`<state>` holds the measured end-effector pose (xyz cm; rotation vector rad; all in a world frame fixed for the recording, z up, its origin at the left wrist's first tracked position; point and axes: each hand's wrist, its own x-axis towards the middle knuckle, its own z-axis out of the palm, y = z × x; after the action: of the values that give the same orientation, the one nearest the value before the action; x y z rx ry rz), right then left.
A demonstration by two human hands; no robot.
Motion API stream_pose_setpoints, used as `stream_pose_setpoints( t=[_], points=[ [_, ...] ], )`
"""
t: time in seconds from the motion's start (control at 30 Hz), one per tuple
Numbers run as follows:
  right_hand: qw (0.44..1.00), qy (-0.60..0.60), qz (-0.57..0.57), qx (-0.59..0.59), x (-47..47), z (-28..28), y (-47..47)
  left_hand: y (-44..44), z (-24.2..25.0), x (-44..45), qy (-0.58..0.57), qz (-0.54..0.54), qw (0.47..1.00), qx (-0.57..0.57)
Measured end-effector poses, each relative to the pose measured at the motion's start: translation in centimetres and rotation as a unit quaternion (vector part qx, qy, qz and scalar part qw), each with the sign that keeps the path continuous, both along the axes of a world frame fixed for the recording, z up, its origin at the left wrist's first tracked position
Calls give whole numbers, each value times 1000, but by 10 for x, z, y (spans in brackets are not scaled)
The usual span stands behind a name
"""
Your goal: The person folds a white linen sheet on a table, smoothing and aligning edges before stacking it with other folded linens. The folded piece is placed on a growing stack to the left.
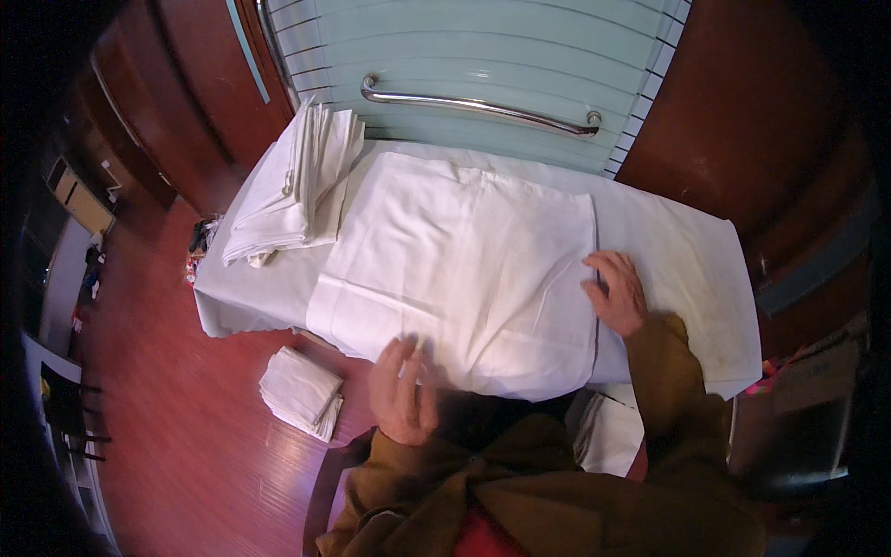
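A white cloth (459, 271) lies spread over a table covered with a white tablecloth (682, 278); it shows creases and a fold across its lower left part. My right hand (617, 291) is at the cloth's right edge, thumb and fingertips apart, with nothing in its grip. Near the cloth's lower left edge is my left hand (404, 391), slightly blurred, its fingers bent. Whether it pinches the cloth cannot be told. A stack of folded white cloths (285, 188) rests at the table's far left corner.
Below the table's left side sits a pile of folded white cloths (303, 391). More folded cloth (609, 433) lies low by my right side. Behind the table, a metal handle (480, 106) crosses a glass panel (487, 49). Reddish wooden flooring (174, 390) extends at left.
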<state>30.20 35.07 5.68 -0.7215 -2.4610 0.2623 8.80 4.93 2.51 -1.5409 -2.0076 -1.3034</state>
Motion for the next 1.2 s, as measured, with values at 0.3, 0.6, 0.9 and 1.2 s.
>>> stream_pose_setpoints(
  t=[0.3,0.6,0.9,1.2],
  points=[
    [987,105,11,-120,61,-10,-143,45,6,-43,84,-3,995,-55],
    [913,129,-116,-369,74,-79,-176,43,-1,-42,92,-2,993,-78],
    [893,199,-171,-366,50,-75,-166,42,3,-42,91,5,992,-85],
    [916,158,-239,-282,56,-93,-156,39,1,-69,77,9,994,-71]
  ],
)
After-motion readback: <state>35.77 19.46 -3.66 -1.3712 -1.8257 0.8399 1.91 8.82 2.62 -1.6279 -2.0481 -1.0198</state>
